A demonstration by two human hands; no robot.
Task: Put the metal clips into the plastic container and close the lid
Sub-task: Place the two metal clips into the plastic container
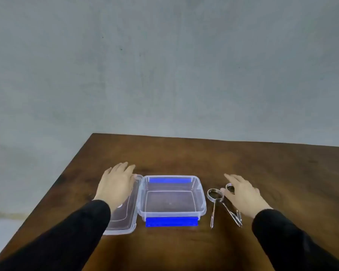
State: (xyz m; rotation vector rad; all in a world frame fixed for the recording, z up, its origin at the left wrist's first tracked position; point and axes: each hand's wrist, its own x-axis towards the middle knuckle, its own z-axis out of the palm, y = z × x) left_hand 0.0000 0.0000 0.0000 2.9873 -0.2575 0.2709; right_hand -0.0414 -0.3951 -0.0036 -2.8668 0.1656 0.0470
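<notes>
A clear plastic container (202,194) with blue latches stands open and empty at the middle of the brown table. Its clear lid (125,220) lies flat just to its left, and my left hand (116,184) rests palm-down on the lid's far part, fingers spread. Two metal wire clips lie to the right of the container: one clip (214,200) is in full sight, the other clip (230,187) is partly under my right hand (243,194). That hand hovers flat over it with fingers apart, holding nothing.
The wooden table (184,153) ends at a far edge before a grey wall, and its left edge runs diagonally close to the lid. Black sleeves cover both forearms.
</notes>
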